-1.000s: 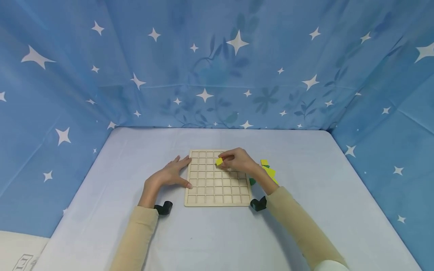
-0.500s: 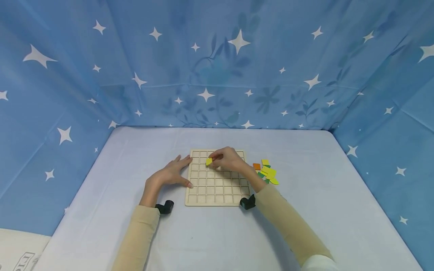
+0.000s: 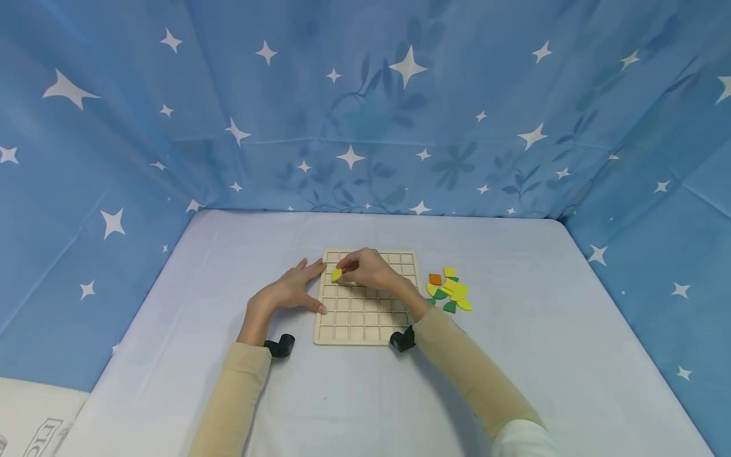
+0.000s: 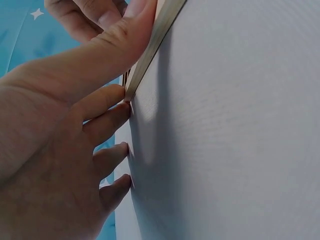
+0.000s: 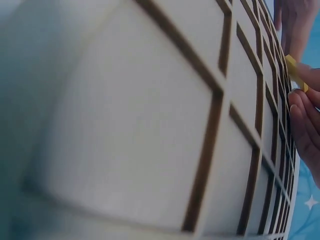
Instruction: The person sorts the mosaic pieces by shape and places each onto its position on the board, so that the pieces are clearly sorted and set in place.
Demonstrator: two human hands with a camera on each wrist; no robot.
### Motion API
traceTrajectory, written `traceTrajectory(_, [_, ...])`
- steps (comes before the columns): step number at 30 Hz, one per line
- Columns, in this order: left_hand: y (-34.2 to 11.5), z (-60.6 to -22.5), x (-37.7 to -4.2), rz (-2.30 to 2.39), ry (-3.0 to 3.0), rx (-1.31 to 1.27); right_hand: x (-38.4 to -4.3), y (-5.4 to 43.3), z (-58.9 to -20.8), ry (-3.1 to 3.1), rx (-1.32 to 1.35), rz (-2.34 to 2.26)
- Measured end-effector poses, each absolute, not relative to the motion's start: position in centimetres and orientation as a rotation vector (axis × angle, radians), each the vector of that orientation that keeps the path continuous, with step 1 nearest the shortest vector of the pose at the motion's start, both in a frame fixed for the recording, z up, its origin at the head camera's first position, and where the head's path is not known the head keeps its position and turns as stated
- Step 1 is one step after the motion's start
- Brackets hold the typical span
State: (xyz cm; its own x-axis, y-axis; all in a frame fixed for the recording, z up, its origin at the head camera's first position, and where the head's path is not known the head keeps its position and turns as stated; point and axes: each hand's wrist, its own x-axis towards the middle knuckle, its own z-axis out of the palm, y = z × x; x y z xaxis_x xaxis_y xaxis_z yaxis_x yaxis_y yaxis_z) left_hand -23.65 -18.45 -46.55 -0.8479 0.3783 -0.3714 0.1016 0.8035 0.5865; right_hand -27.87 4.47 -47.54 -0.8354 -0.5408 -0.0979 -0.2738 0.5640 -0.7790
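A pale wooden grid board (image 3: 356,317) with square cells lies flat on the white table. My right hand (image 3: 368,270) pinches a small yellow tile (image 3: 336,275) between thumb and fingers, over the cells near the board's upper left. In the right wrist view, the yellow tile (image 5: 296,72) is tilted close over the grid. At the board's left edge my left hand (image 3: 290,289) is spread, with thumb and index fingertips right at the rim. The left wrist view shows the thumb of the left hand (image 4: 75,110) along the board's side edge (image 4: 155,47), other fingertips on the table.
To the right of the board lies a loose pile of yellow tiles (image 3: 459,291) and green pieces (image 3: 450,306), with an orange square tile (image 3: 435,279) beside them. A blue star-patterned curtain (image 3: 365,114) stands behind the table (image 3: 354,400).
My right hand has moved left across the board with the yellow tile, from the upper middle to the upper left. The loose pile is uncovered now. My left hand stays at the edge.
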Motion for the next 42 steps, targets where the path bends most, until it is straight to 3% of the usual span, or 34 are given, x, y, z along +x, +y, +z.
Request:
traceTrajectory(23, [-17.9,-46.6,-23.4,0.787,2.499,0.37,-27.7,3.1,-47.4,2.527,-0.696,-0.962])
traceTrajectory(42, [-18.2,-46.6,-23.7,0.798,2.511,0.328,-26.7,10.8,-45.7,2.513,-0.662,-1.156])
